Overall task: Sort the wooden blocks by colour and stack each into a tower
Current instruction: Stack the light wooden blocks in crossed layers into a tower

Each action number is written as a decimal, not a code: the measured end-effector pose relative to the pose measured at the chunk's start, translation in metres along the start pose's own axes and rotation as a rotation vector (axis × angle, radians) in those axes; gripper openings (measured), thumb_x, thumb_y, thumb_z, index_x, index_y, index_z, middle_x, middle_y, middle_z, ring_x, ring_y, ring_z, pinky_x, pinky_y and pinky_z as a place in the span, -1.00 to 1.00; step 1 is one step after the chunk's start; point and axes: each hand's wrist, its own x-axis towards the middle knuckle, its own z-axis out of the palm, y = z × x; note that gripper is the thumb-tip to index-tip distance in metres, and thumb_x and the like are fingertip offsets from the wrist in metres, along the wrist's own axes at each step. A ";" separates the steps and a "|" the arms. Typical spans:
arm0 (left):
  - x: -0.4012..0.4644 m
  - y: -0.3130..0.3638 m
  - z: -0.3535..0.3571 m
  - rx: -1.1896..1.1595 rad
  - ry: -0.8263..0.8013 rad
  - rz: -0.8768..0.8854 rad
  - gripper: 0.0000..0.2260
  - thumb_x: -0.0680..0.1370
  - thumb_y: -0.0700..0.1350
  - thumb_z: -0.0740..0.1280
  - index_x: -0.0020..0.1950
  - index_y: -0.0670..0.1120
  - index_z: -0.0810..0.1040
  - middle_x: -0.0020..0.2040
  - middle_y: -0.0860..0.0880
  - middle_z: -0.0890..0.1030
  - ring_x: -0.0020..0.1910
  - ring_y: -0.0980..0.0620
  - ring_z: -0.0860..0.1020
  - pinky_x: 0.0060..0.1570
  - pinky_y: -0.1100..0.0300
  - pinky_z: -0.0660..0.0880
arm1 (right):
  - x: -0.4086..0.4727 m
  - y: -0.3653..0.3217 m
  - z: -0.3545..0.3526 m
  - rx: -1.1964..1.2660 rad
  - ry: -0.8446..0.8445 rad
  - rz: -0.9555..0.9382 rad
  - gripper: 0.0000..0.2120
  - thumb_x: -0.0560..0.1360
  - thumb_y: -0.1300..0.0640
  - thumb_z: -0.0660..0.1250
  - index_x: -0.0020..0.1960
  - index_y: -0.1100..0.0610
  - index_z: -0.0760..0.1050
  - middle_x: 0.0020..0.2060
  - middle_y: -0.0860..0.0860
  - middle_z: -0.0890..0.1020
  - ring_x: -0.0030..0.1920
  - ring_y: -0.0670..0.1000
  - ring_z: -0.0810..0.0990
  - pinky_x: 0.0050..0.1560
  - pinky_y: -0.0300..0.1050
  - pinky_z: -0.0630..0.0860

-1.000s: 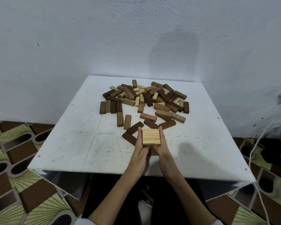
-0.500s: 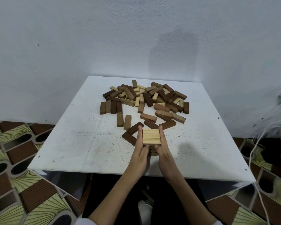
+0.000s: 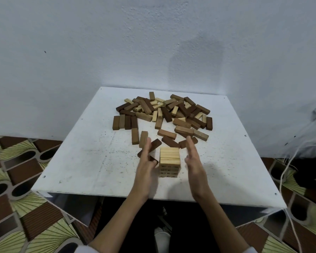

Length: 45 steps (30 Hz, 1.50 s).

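Wall [image 3: 153, 42] behind: pale blue-white, rough plaster texture; floor [image 3: 16, 179] tiled in brown, green and cream geometric pattern; surface [image 3: 80, 170]: flat white square board, scuffed and speckled, small screw holes near edges; pile of blocks [image 3: 164, 114] at far centre: rectangular wooden bars, matte grain, mixed dark brown, mid brown and pale, lying crisscrossed; four dark blocks [image 3: 124, 122] set side by side at pile's left edge; several loose brown blocks scattered between pile and tower; pale tower [image 3: 169, 161] near front centre of surface: light pine bars laid three per layer, layers crossed, several layers high, upright and square; left hand [image 3: 146, 167] just left of tower, fingers straight and together, palm facing tower, grip released, not touching tower; right hand [image 3: 194, 161] just right of tower, same flat pose, grip released, visible gap to tower; white cord [image 3: 285, 172] hanging off the right side.
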 end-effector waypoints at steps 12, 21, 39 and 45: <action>0.154 0.005 -0.038 0.850 0.003 0.207 -0.69 0.51 -0.41 0.20 0.18 -0.18 0.55 0.16 -0.09 0.53 0.17 0.01 0.47 0.11 0.31 0.37 | 0.169 -0.043 -0.026 -0.760 -0.016 -0.154 -0.69 0.52 0.37 0.14 0.08 0.14 0.58 0.06 0.03 0.60 -0.01 0.01 0.55 -0.01 -0.06 0.50; 0.226 -0.013 -0.041 1.213 -0.275 0.265 -0.64 0.49 -0.43 0.19 0.28 -0.28 0.47 0.27 -0.22 0.45 0.29 -0.15 0.36 0.23 0.21 0.24 | 0.237 -0.014 -0.022 -1.246 -0.311 -0.346 -0.50 0.45 0.46 0.17 0.28 0.06 0.47 0.27 0.05 0.46 0.26 0.10 0.40 -0.01 0.02 0.48; 0.251 -0.022 -0.041 1.395 -0.416 0.305 -0.89 0.46 -0.28 0.31 -0.07 -0.27 0.59 0.04 -0.24 0.54 0.06 -0.18 0.40 0.00 0.11 0.31 | 0.256 -0.007 0.028 -1.187 -0.477 -0.240 -0.76 0.52 0.20 0.24 0.16 0.26 0.39 0.15 0.17 0.40 0.18 0.14 0.36 0.13 -0.05 0.34; 0.248 -0.018 -0.041 1.373 -0.383 0.272 -0.70 0.45 -0.19 0.37 0.14 -0.26 0.48 0.12 -0.23 0.46 0.15 -0.18 0.36 0.07 0.11 0.29 | 0.256 -0.018 0.026 -1.039 -0.437 -0.142 -0.70 0.46 0.21 0.30 0.16 0.24 0.35 0.12 0.18 0.35 0.06 0.14 0.40 -0.01 -0.04 0.39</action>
